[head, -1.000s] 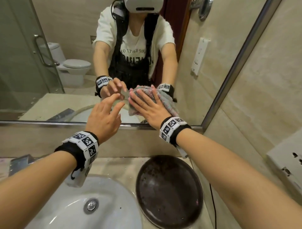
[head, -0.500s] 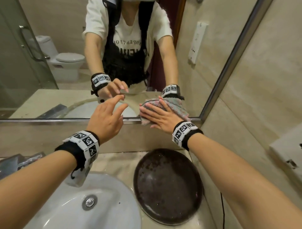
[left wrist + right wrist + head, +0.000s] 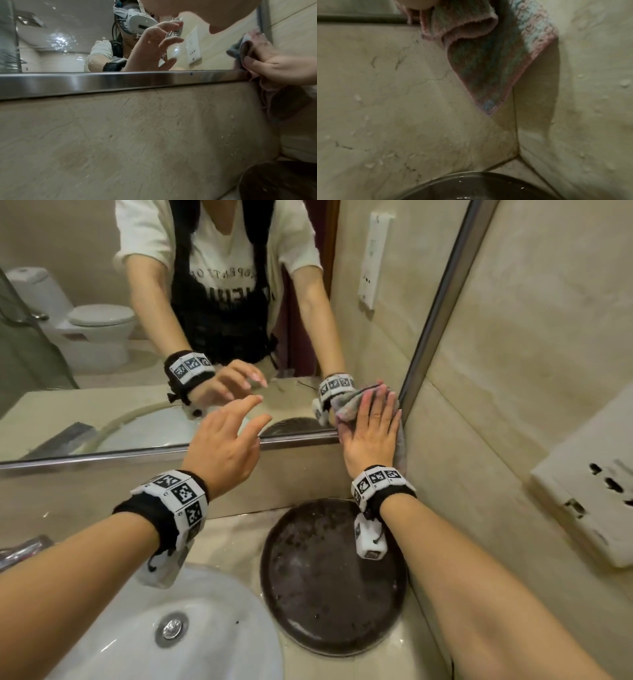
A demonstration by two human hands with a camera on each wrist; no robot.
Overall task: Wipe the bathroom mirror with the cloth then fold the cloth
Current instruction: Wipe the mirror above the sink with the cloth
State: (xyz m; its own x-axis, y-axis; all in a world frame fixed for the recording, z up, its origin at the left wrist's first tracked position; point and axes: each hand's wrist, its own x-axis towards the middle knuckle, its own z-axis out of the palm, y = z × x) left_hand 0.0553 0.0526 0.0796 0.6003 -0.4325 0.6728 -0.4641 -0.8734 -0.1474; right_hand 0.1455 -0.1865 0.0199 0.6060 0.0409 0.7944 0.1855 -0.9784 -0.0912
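The bathroom mirror point(image 3: 102, 392) fills the wall ahead, framed in steel point(image 3: 120, 81). My right hand point(image 3: 371, 426) lies flat with straight fingers on a pink and blue cloth point(image 3: 346, 409), pressing it against the mirror's bottom right corner. A corner of the cloth point(image 3: 489, 65) hangs down over the stone wall below the frame. In the left wrist view the right hand point(image 3: 267, 65) and cloth point(image 3: 240, 51) show at the right edge. My left hand point(image 3: 229, 436) hovers in front of the glass with fingers loosely spread, holding nothing.
A dark round tray point(image 3: 329, 583) lies on the counter under my right wrist. A white basin point(image 3: 212, 655) with a metal drain sits at lower left. A white socket box point(image 3: 582, 494) juts from the right wall. The side wall meets the mirror's right frame point(image 3: 442, 299).
My right hand has slid the cloth to the right and down along the mirror into its bottom right corner. The left hand has stayed roughly in place, fingers opening a little.
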